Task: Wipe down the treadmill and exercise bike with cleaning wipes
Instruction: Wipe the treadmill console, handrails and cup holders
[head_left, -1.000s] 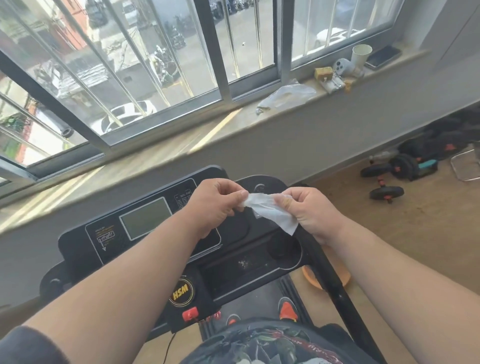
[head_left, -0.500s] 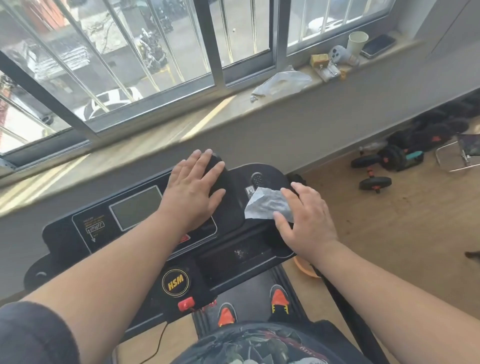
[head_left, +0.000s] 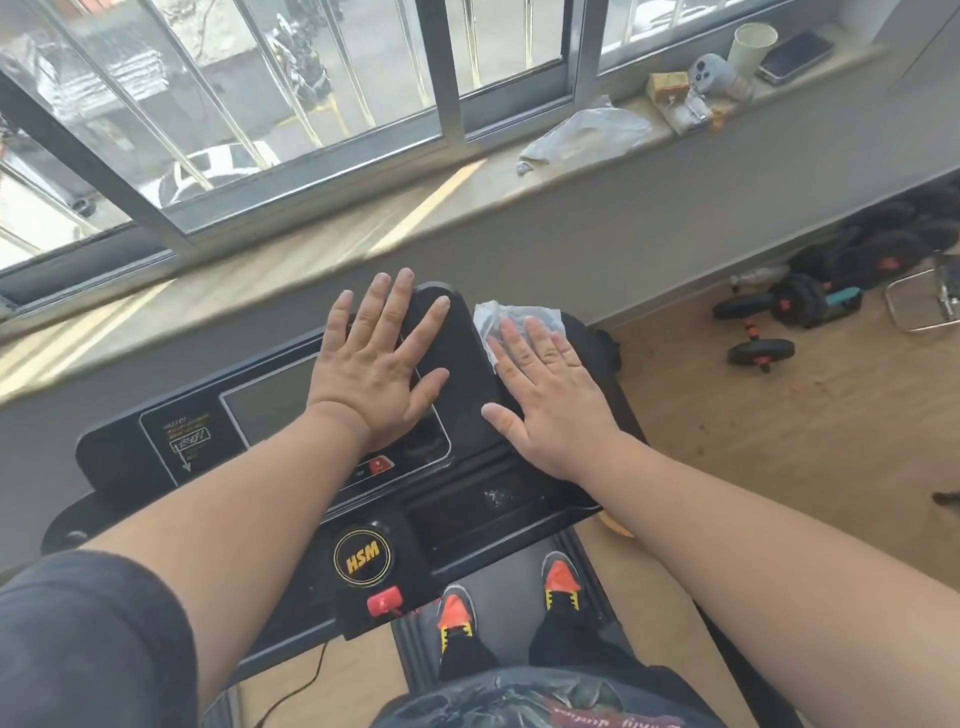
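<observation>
One crumpled white cleaning wipe (head_left: 511, 318) lies on the glossy black treadmill console (head_left: 457, 353), pressed under the flat, straight fingers of the right hand (head_left: 545, 400). Left hand (head_left: 379, 364) rests spread, palm down, beside it over the rectangular display (head_left: 270, 397)

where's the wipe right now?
Head view: the cleaning wipe lies flat under the right hand fingers, at the far right of the treadmill console, right of the left hand.
</observation>
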